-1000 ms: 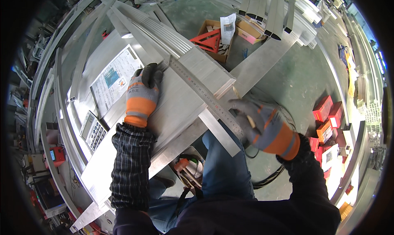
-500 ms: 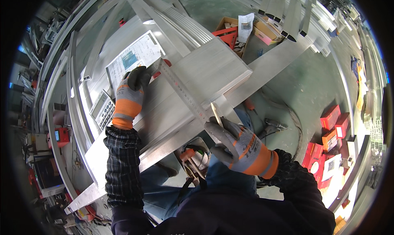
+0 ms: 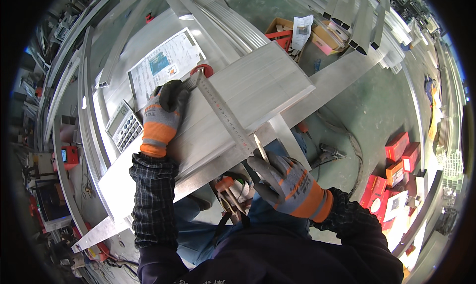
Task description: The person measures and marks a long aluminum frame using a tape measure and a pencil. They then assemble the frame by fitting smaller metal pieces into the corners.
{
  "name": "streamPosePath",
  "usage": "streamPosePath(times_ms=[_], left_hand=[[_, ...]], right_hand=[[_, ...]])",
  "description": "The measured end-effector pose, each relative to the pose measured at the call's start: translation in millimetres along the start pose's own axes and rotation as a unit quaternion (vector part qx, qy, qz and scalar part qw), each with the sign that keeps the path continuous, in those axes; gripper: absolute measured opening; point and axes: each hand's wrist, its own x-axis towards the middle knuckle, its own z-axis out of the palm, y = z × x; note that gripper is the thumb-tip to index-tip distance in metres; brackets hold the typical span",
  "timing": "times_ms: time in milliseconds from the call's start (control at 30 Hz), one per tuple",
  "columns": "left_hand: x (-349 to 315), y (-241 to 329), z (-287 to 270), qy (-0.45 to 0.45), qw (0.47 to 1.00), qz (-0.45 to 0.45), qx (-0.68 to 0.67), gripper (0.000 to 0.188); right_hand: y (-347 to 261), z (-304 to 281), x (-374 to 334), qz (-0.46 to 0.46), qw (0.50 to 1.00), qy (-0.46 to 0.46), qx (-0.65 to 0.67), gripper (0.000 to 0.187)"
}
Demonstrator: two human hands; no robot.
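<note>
A wide pale metal profile (image 3: 258, 81) lies across the bench in front of me, with a graduated steel ruler (image 3: 221, 108) laid slantwise over its face. My left hand (image 3: 162, 113), in a grey and orange glove, is closed at the ruler's far end; its fingers partly hide a short piece there. Beside those fingertips is a round red thing (image 3: 203, 70), its kind unclear. Near the ruler's close end, my right hand (image 3: 292, 185), gloved alike, grips a thin pale pencil-like stick (image 3: 260, 146) pointing up. Whether it also touches the ruler is hard to see.
A calculator (image 3: 124, 125) and a printed sheet (image 3: 163, 63) lie left of the profile. Long metal bars (image 3: 89, 100) run along the left. Under the bench edge sits a tool box (image 3: 233, 190). Red boxes (image 3: 382, 190) stand on the floor at right, near a dark hose (image 3: 354, 140).
The red round thing by my left fingers shows more fully. The profile and ruler appear slightly shifted as the view moves. Both hands keep about the same places and grips.
</note>
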Motion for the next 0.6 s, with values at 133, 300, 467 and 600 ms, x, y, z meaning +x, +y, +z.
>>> streamPosePath(times_ms=[133,300,467,600], left_hand=[[-0.2,2.1,-0.4,0.001,1.000,0.000,0.001,0.032],[0.1,4.0,-3.2,-0.012,1.000,0.000,-0.005,0.032],[0.9,5.1,-3.2,-0.010,1.000,0.011,-0.001,0.032],[0.8,0.0,0.6,0.009,0.999,0.034,-0.001,0.031]], right_hand=[[-0.3,1.8,1.7,0.000,1.000,0.005,0.008,0.067],[-1.2,-1.1,2.6,0.002,1.000,-0.008,0.004,0.068],[-2.7,-2.9,2.8,0.021,0.999,-0.022,0.022,0.069],[-2.1,-0.6,3.0,0.023,0.999,-0.016,0.024,0.068]])
